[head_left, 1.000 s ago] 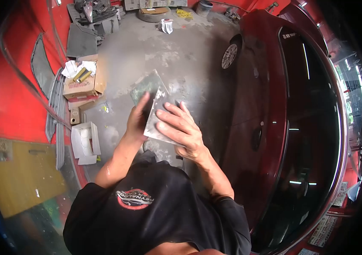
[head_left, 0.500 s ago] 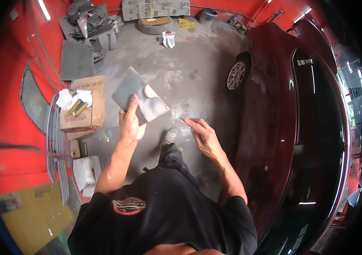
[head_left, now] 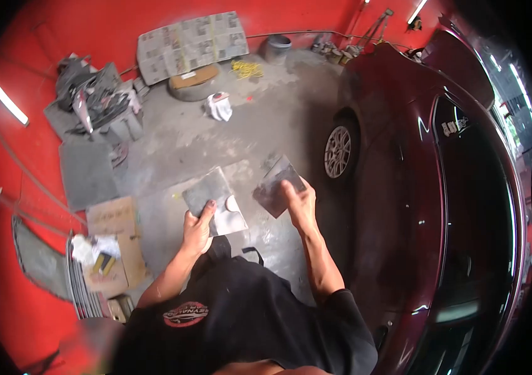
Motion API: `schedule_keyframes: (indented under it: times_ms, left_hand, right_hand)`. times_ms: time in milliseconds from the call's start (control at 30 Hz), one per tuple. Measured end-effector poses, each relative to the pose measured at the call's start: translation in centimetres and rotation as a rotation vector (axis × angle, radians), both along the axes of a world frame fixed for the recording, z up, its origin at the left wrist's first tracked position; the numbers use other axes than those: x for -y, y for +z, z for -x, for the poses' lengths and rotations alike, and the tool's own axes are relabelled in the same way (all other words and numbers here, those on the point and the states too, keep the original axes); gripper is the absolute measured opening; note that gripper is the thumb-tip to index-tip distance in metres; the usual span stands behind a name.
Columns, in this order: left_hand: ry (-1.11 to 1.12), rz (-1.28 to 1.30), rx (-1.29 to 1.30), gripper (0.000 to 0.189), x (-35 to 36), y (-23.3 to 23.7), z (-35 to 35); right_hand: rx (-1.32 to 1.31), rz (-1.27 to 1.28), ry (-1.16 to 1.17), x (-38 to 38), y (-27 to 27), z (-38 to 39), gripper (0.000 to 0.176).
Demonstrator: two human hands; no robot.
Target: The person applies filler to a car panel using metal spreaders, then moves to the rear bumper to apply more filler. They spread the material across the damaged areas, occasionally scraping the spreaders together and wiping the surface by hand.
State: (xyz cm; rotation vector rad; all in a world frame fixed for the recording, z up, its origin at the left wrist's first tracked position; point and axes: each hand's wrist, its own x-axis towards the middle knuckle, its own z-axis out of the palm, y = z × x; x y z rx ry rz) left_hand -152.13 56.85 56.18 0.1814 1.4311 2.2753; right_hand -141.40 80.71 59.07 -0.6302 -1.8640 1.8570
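Observation:
My left hand (head_left: 198,229) grips a flat, roughly rectangular board (head_left: 206,189), its thumb lying on top. The board is grey on its far part and whitish near the right edge, where a pale putty-like lump (head_left: 231,204) sits. My right hand (head_left: 301,205) pinches a thin dark-grey spreader plate (head_left: 272,189), with the thumb pressed on its smudged face and the fingers hidden beneath. Board and spreader are held side by side above the floor, a small gap between them.
A dark red car (head_left: 397,206) with a front wheel (head_left: 338,152) stands close on my right. To the left are a cardboard box (head_left: 135,262) and stacked grey panels (head_left: 88,172). Farther ahead lie a white cloth (head_left: 220,111), a tire (head_left: 191,90), yellow rope (head_left: 246,69) and a bucket (head_left: 276,49).
The spreader, seen nearly edge-on before, now shows its broad face beside the board. My right hand has turned. The view has shifted, so the car wheel appears lower.

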Motion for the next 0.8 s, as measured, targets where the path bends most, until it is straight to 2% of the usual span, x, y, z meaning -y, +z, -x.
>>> schedule_keyframes:
  times_ms: [33,100,133,200,233,267,333,367,400,467,500,533,600,667,733,767,800]
  left_hand:
    - [0.057,0.014,-0.01,0.02,-2.3,0.3,1.9]
    - [0.129,0.002,0.015,0.022,-6.5,0.0,6.2]
    - [0.14,-0.032,0.048,0.023,-8.8,-0.3,8.6]
    - [0.156,-0.107,0.101,0.024,-13.4,-0.4,14.2]
    - [0.127,-0.115,0.155,0.027,-15.2,-0.5,17.4]
    - [0.118,-0.202,0.308,0.031,-17.6,0.7,20.1]
    - [-0.253,-0.274,0.685,0.029,-21.1,0.8,25.6]
    - [-0.806,-0.609,0.871,0.028,-22.8,-4.0,30.0]
    - [-0.957,-0.535,1.136,0.026,-25.8,-4.9,32.6]
    - [-0.768,-0.276,0.882,0.022,-31.0,-2.4,35.0]
    - [-0.761,-0.306,0.843,0.021,-32.8,-3.3,37.7]
    - [-0.694,-0.304,0.79,0.027,-34.6,-2.7,40.2]
    - [-0.631,-0.106,0.542,0.027,-37.9,0.6,44.0]
    - [-0.514,0.113,0.204,0.029,-41.5,4.0,46.2]
    - [-0.552,0.241,-0.237,0.034,-44.6,-0.3,51.2]
    - [-0.497,0.334,-0.345,0.035,-46.1,-2.3,53.3]
    - [-0.432,0.423,-0.456,0.037,-48.0,-4.0,55.3]
  right_hand:
    - [-0.125,-0.068,-0.004,-0.5,0.5,1.4,0.043]
    - [-0.089,-0.362,0.183,-1.8,-0.2,4.4,0.044]
    - [-0.096,-0.514,0.342,-2.2,1.9,6.4,0.046]
    - [-0.055,-0.859,0.282,-4.2,-1.0,11.5,0.054]
    - [0.06,-0.959,0.262,-6.8,-3.2,13.9,0.057]
    - [0.062,-0.951,0.235,-9.2,-5.1,16.2,0.057]
    - [0.063,-0.93,0.173,-13.2,-7.3,20.7,0.055]
    - [0.032,-0.69,0.084,-14.9,-6.5,23.3,0.054]
    - [-0.061,-0.634,0.056,-16.7,-5.2,25.7,0.054]
    - [-0.227,-0.511,0.021,-19.5,-1.4,29.6,0.054]
    - [-0.276,-0.448,0.019,-20.4,0.8,31.3,0.054]
    - [-0.294,-0.505,0.016,-21.6,2.5,32.6,0.055]
    - [-0.335,-0.659,-0.011,-25.4,4.8,35.5,0.057]
    - [-0.04,-1.127,-0.118,-30.5,4.2,38.5,0.064]
    - [0.288,-1.372,-0.146,-34.4,2.4,42.6,0.062]
    - [0.343,-1.424,-0.084,-36.4,0.2,44.6,0.063]
    - [0.267,-1.355,0.02,-38.0,-0.4,46.5,0.058]
